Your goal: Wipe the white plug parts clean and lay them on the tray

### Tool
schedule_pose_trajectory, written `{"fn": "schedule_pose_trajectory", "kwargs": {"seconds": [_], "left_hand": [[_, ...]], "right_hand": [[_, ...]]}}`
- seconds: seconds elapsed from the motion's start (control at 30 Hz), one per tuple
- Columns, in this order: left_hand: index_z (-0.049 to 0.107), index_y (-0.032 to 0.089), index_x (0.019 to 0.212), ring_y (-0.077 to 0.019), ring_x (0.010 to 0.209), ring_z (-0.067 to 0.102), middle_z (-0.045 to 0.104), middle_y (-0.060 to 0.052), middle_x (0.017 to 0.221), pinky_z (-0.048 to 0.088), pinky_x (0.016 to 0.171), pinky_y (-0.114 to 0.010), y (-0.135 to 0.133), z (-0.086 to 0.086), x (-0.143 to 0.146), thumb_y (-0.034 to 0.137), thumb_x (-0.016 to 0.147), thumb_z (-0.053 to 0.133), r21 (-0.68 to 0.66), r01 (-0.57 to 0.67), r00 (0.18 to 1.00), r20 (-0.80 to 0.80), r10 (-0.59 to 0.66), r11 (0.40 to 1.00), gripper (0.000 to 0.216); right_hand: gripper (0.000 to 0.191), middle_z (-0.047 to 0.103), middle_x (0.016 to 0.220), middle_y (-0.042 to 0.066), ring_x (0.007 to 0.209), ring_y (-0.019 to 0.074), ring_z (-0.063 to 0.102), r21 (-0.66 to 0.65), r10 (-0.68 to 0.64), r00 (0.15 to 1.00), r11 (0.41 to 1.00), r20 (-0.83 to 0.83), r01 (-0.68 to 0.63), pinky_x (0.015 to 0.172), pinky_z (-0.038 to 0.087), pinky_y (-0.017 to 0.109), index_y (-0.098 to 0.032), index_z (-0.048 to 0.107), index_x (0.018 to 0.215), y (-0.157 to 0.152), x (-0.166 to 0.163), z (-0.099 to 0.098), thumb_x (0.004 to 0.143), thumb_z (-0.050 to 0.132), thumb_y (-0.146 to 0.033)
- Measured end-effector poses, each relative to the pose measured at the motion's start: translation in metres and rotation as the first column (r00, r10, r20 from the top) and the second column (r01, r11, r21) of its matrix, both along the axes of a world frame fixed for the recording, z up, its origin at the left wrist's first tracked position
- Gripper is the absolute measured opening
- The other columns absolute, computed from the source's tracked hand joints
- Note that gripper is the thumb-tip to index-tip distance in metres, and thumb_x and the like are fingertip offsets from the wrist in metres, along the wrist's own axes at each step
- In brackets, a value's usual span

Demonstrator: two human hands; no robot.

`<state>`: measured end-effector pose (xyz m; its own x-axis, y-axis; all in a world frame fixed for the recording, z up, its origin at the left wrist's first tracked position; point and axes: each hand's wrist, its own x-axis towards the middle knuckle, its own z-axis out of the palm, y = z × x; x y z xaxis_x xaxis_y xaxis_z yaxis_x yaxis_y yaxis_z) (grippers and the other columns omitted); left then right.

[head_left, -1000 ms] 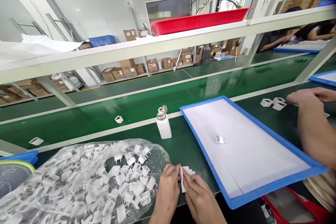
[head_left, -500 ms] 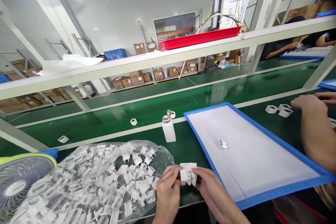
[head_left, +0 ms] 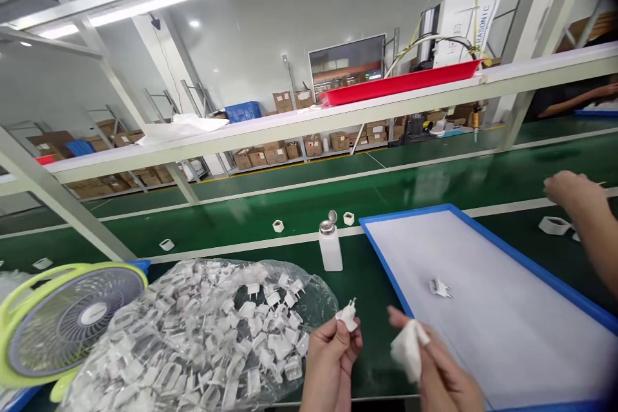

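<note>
Between the fingers of my left hand (head_left: 333,351) is a white two-pin plug housing (head_left: 346,315), its pins pointing up. My right hand (head_left: 441,367), a little apart to the right, grips a crumpled white cloth (head_left: 409,349), slightly blurred. To the left of my hands a clear plastic bag (head_left: 316,290) lies spread open, heaped with many similar white plug housings (head_left: 275,325). One more plug housing (head_left: 440,288) lies on the white sheet of a blue-edged tray (head_left: 400,293) at my right.
A white pump bottle (head_left: 331,251) with its metal lid raised stands behind my hands. A yellow-green fan (head_left: 77,318) is at the left. Small white hexagonal pieces (head_left: 278,226) sit along the green belt. Another person's arm (head_left: 586,212) reaches in from the right. A shelf holds a red tray (head_left: 400,85).
My hands have moved apart: the cloth, earlier against the plug housing, is now away to the right in my right hand. The view has shifted left.
</note>
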<state>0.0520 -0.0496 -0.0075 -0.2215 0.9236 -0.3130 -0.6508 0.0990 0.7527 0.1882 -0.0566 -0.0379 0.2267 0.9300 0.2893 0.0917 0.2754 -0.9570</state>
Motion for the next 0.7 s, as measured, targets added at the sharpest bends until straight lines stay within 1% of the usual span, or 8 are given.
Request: {"fn": "schedule_pose_trajectory", "kwargs": {"seconds": [0.07,0.1,0.17,0.23,0.3,0.37,0.47,0.7], "left_hand": [[0.08,0.011,0.069,-0.009,0.061,0.061,0.071,-0.007,0.07,0.053,0.064,-0.019,-0.003,0.006,0.004,0.046,0.046,0.098,-0.024,-0.003,0.999,0.037,0.004,1.0,0.046],[0.08,0.01,0.07,-0.0085,0.06,0.06,0.07,-0.006,0.068,0.053,0.062,-0.018,-0.003,0.008,0.006,0.047,0.046,0.098,-0.021,-0.006,1.0,0.028,0.006,1.0,0.047],[0.082,0.01,0.075,-0.0083,0.058,0.059,0.071,-0.006,0.066,0.052,0.06,-0.018,-0.004,0.009,0.008,0.049,0.047,0.097,0.012,-0.031,0.999,-0.044,0.031,0.999,0.05],[0.083,0.012,0.083,-0.0091,0.058,0.058,0.073,-0.006,0.069,0.051,0.059,-0.019,-0.004,0.007,0.009,0.049,0.049,0.097,0.058,-0.082,0.983,-0.157,0.09,0.995,0.052],[0.083,0.014,0.087,-0.0109,0.059,0.059,0.076,-0.006,0.071,0.052,0.06,-0.021,-0.004,0.005,0.008,0.049,0.052,0.095,0.103,-0.116,0.95,-0.28,0.14,0.988,0.051],[0.084,0.016,0.09,-0.0154,0.065,0.064,0.078,-0.006,0.075,0.055,0.066,-0.024,-0.005,0.003,0.005,0.048,0.057,0.093,0.14,-0.115,0.915,-0.371,0.16,0.983,0.047],[0.084,0.016,0.093,-0.0225,0.079,0.07,0.08,-0.007,0.082,0.056,0.075,-0.027,-0.007,0.002,0.001,0.04,0.061,0.09,0.151,-0.09,0.885,-0.44,0.149,0.984,0.041],[0.083,0.013,0.087,-0.021,0.075,0.067,0.077,-0.005,0.074,0.054,0.072,-0.025,-0.01,-0.004,0.0,0.033,0.066,0.085,0.118,-0.066,0.887,-0.449,0.112,0.991,0.029]], "right_hand": [[0.034,0.068,0.109,0.013,0.094,0.0253,0.067,0.077,-0.255,0.935,0.967,0.247,0.243,0.062,0.056,0.025,-0.022,0.074,0.118,0.007,0.015,0.005,0.099,0.054,-0.04],[0.033,0.067,0.105,0.014,0.089,0.0247,0.066,0.158,-0.333,0.874,0.942,0.355,0.296,0.06,0.055,0.026,-0.021,0.074,0.12,0.01,0.02,0.006,0.099,0.055,-0.038],[0.034,0.065,0.096,0.013,0.08,0.0233,0.065,0.329,-0.425,0.762,0.899,0.49,0.29,0.06,0.052,0.029,-0.02,0.071,0.126,0.013,0.021,0.009,0.099,0.053,-0.033],[0.04,0.065,0.094,0.012,0.077,0.0224,0.065,0.425,-0.469,0.706,0.868,0.531,0.256,0.059,0.051,0.029,-0.021,0.063,0.137,0.012,0.016,0.012,0.099,0.054,-0.025],[0.053,0.066,0.1,0.013,0.081,0.0224,0.068,0.457,-0.421,0.726,0.874,0.544,0.164,0.063,0.053,0.029,-0.024,0.049,0.15,0.01,0.009,0.018,0.098,0.055,-0.018],[0.064,0.067,0.109,0.013,0.092,0.0238,0.069,0.461,-0.23,0.767,0.882,0.598,-0.095,0.075,0.058,0.031,-0.027,0.035,0.157,0.009,0.003,0.022,0.097,0.053,-0.014],[0.069,0.07,0.114,0.011,0.1,0.0237,0.07,0.43,0.012,0.723,0.797,0.69,-0.423,0.09,0.058,0.033,-0.026,0.025,0.161,0.012,-0.001,0.02,0.097,0.046,-0.01],[0.066,0.074,0.114,0.011,0.092,0.0237,0.072,0.466,0.042,0.714,0.729,0.699,-0.5,0.085,0.059,0.031,-0.021,0.027,0.16,0.019,0.006,-0.008,0.098,0.045,-0.01]]}}
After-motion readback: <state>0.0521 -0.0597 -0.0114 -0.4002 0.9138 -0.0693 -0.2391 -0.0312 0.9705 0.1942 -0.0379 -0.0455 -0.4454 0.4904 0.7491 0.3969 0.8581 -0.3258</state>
